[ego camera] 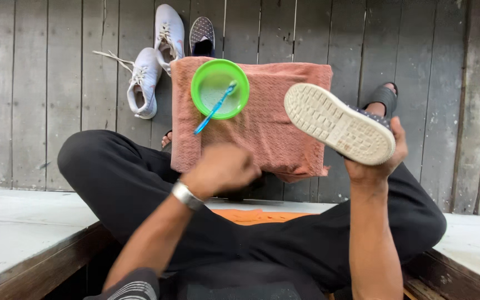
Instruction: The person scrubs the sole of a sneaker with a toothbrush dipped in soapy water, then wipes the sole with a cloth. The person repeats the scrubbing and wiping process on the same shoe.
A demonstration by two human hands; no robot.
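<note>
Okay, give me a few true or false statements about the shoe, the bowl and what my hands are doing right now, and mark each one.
1. The right hand holds a shoe sole up. True.
2. The green bowl sits on the bare wooden floor. False: it sits on a pinkish towel.
3. A blue toothbrush rests in the bowl. True.
4. The left hand grips the toothbrush. False: it is a closed fist above the towel, apart from the brush.
5. Two white sneakers lie on the floor beyond the towel. True.

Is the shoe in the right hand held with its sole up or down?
Sole up. The right hand holds the shoe from below, and its pale, patterned sole faces the camera.
</note>
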